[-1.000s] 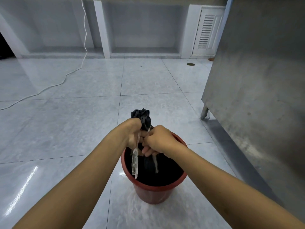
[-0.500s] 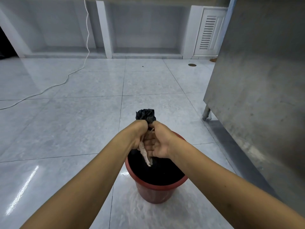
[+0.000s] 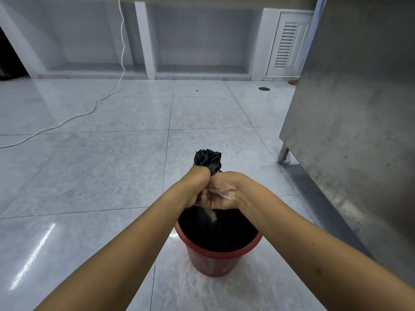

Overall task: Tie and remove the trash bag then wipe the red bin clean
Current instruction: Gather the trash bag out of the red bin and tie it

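My left hand (image 3: 198, 184) grips the gathered neck of the trash bag (image 3: 207, 159) above the bin (image 3: 213, 258) while my right hand (image 3: 222, 194) pinches a clear strip (image 3: 219, 190) to tie it.

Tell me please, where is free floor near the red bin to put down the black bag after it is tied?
Bare tiles lie left of the red bin, out to the white cable, and beyond it toward the white wall niches. On the right it is tight: the steel cabinet and its leg stand close. Over the bin, left hand and right hand grip the trash bag.
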Motion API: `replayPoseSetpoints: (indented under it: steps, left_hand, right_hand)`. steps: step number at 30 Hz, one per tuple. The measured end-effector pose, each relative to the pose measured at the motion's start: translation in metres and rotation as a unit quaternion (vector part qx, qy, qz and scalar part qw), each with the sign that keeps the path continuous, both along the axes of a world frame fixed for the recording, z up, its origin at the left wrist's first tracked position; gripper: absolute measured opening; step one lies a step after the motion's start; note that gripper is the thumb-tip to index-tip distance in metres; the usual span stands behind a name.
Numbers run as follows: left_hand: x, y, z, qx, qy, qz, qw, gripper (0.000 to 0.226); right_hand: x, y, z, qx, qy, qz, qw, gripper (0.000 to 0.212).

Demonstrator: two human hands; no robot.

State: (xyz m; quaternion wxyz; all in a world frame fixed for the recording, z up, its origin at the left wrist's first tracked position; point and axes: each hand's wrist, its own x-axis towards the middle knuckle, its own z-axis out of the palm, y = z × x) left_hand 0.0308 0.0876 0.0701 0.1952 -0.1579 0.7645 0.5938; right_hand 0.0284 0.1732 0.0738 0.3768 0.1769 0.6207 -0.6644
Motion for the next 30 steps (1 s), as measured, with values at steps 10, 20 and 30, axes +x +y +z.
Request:
replayPoseSetpoints:
  steps: [10,20,30]
  left_hand:
    - [-0.003,-0.012,-0.013,-0.05,0.106,-0.095,0.989,0.046]
    - [-0.006,-0.044,0.001,-0.12,0.167,-0.177,0.962,0.002]
    - [-0.009,-0.05,-0.009,-0.173,0.255,-0.167,0.937,0.017]
  right_hand:
    - [-0.006,0.015,-0.008,0.144,0.205,0.082,0.965,0.024]
    - [-0.012,0.045,-0.013,0.288,0.314,0.173,0.888,0.029]
    - [-0.029,0.068,-0.006,0.425,0.457,0.188,0.758,0.026]
